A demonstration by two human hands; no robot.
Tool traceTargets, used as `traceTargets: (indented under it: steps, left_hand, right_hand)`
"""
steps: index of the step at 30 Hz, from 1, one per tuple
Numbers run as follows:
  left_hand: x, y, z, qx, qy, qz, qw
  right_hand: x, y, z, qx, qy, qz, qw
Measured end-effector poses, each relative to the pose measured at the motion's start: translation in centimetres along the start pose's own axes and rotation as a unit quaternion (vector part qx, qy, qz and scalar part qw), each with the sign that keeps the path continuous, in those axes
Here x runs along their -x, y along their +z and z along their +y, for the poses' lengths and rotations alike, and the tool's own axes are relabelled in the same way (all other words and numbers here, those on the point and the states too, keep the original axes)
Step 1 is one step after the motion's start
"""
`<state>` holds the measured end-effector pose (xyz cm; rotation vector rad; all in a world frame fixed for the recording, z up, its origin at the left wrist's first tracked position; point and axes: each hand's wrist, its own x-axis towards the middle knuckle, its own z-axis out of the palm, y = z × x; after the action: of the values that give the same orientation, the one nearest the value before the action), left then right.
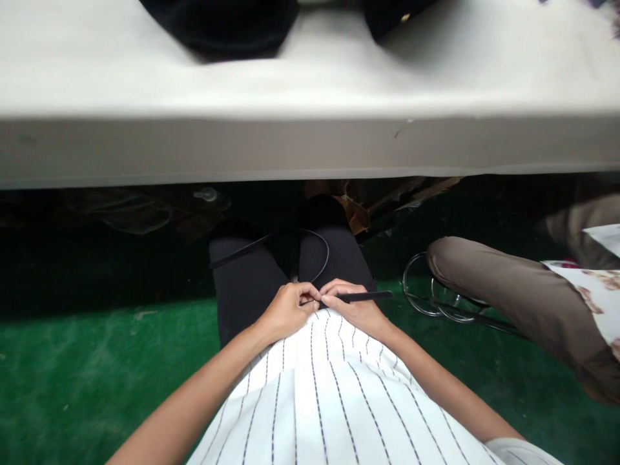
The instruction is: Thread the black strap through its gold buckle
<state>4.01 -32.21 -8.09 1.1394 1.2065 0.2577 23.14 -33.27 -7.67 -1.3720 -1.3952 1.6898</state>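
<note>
A narrow black strap (pixel 371 296) lies across my lap, held close to my waist. My left hand (pixel 288 310) is closed, thumb and fingertips pinching the strap near its middle. My right hand (pixel 357 314) pinches it right beside the left, fingertips almost touching, and a flat end sticks out to the right past the hand. From between the hands a thin part of the strap (pixel 328 248) curves up in a loop over my dark-trousered knees (pixel 245 268) and runs off to the left. The exact spot between the fingertips is mostly hidden.
A white-covered table (pixel 310 148) stands over my knees, with a black item (pixel 232 29) and another dark item (pixel 392 16) on it. Under it lie clear plastic (pixel 138 213) and brown cardboard (pixel 356 215). At right are a seated person's leg (pixel 504 278) and a metal stool frame (pixel 411 290).
</note>
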Motion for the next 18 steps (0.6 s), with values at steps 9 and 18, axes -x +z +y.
traceTargets:
  steps: [9, 18]
  left_hand:
    - [-0.32, 0.03, 0.13, -0.013, 0.005, 0.022, 1.0]
    - [-0.81, -0.32, -0.02, 0.06, -0.037, -0.019, 0.997]
  right_hand:
    - [-0.16, 0.2, 0.41, 0.071, -0.004, 0.014, 0.997]
    - [-0.45, -0.64, 0.16, 0.016, -0.009, -0.053, 0.998]
